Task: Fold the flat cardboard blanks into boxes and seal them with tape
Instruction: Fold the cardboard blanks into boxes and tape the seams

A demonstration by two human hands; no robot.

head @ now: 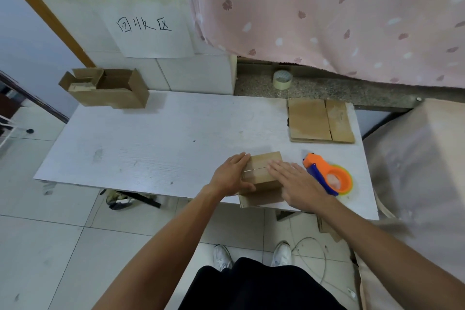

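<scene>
Open cartons point(105, 89): brown cardboard, flaps up, on the far left corner of the desk, backed against the white blocks.
White blocks point(83, 7): stacked along the far side behind the cartons.
Paper sign point(151, 38): white sheet with handwritten characters, fixed to the front of the blocks.
Desk point(151, 148): white, wood-grain top with a few scuffs and marks.
Left grip point(230, 176): bare hand holding the left end of the box, fingers bent over its top edge and thumb against the near face.
Box point(261, 161): small folded cardboard box at the near edge of the desk, right of centre, between the 2 hands. Top flaps are down and a seam runs left to right across the top. Whether tape covers the seam, cannot tell.
Tape roll point(282, 79): pale roll standing on the speckled stone ledge behind the desk, well apart from the box.
Right grip point(302, 186): bare hand lying flat, fingers straight and together, pressing down on the right half of the box top. It holds nothing.
Flat blanks point(320, 121): stack of flat cardboard at the far right of the desk, beyond the box.
Tape dispenser point(324, 171): orange with a blue handle, lying on the desk just right of the right grip, not touched.
Pink curtain point(327, 7): patterned cloth hanging over the ledge, upper right.
</scene>
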